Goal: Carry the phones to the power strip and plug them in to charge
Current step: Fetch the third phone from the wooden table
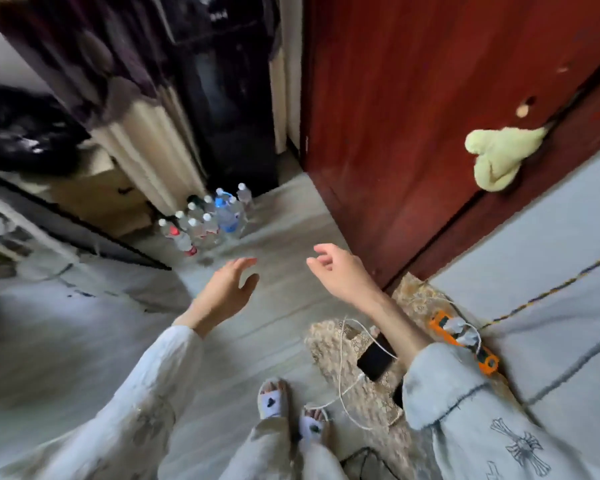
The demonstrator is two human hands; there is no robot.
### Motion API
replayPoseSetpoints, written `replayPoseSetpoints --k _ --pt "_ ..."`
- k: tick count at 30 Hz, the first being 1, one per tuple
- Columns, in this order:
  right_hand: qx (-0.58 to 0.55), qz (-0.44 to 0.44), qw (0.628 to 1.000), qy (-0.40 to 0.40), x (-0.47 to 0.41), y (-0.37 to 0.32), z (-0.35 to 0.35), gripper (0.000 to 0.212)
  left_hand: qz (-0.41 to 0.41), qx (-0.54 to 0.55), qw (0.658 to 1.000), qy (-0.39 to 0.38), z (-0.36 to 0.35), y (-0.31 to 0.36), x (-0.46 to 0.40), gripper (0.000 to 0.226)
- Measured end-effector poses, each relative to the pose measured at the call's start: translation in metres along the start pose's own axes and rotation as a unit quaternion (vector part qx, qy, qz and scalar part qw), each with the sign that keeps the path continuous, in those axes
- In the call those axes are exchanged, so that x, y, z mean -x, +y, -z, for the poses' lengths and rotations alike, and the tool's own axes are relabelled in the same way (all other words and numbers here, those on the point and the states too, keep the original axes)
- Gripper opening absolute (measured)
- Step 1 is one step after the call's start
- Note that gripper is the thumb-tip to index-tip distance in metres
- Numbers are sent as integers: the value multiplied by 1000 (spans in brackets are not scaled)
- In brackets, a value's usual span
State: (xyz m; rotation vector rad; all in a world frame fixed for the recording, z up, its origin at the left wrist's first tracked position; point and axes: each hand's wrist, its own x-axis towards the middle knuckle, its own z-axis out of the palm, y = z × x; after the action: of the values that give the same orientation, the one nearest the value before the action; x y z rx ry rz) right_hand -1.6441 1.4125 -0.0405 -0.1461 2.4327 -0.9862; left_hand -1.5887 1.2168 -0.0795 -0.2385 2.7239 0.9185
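An orange power strip (465,341) lies on the floor at the lower right with white plugs in it. A black phone (374,362) rests on a beige patterned cloth (329,344) just left of the strip, with a white cable (342,375) running by it. A second dark phone (398,394) peeks out under my right sleeve. My left hand (229,289) and my right hand (340,268) hover empty over the floor, fingers apart, well above the phones.
A dark red door (413,116) stands open on the right with a pale yellow plush (499,154) hanging from it. Several water bottles (208,220) cluster on the floor ahead. A curtain and cabinet sit at the left. My slippered feet (291,410) are below.
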Motion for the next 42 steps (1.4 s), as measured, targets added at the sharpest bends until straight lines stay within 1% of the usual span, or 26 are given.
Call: replayPoseSetpoints --k 2,5,7,10,14,19,23,27,31,34,35,39,42 --pt "22 66 997 -35 1 -51 -12 39 35 19 998 53 41 -16 27 38" --pt "59 164 981 -84 0 -122 -38 38 81 50 984 148 92 -48 70 35" --pt "96 235 959 -125 5 -176 -66 38 124 69 969 203 121 -77 108 35" --pt "131 330 921 -163 14 -255 -113 39 187 89 936 285 165 -124 164 34" --pt "151 435 859 -225 46 -354 -195 39 235 112 881 395 226 -193 251 32" --pt "161 521 785 -294 103 -464 -320 39 306 113 827 457 280 -287 365 33" --pt "149 565 734 -346 162 -532 -414 38 368 111 775 501 307 -347 459 33" --pt "146 608 681 -380 208 -591 -491 37 406 106 734 534 331 -397 527 31" --pt "123 621 655 -414 245 -636 -567 33 430 105 699 561 345 -444 578 30" --pt "115 641 622 -436 273 -673 -628 32 451 110 675 574 363 -484 618 29" --pt "111 648 613 -438 281 -685 -646 32 457 109 668 577 370 -497 631 29" --pt "90 671 578 -456 319 -742 -737 31 483 99 623 607 398 -564 691 29" --pt "84 681 556 -469 347 -786 -792 31 505 103 603 609 421 -605 733 29"
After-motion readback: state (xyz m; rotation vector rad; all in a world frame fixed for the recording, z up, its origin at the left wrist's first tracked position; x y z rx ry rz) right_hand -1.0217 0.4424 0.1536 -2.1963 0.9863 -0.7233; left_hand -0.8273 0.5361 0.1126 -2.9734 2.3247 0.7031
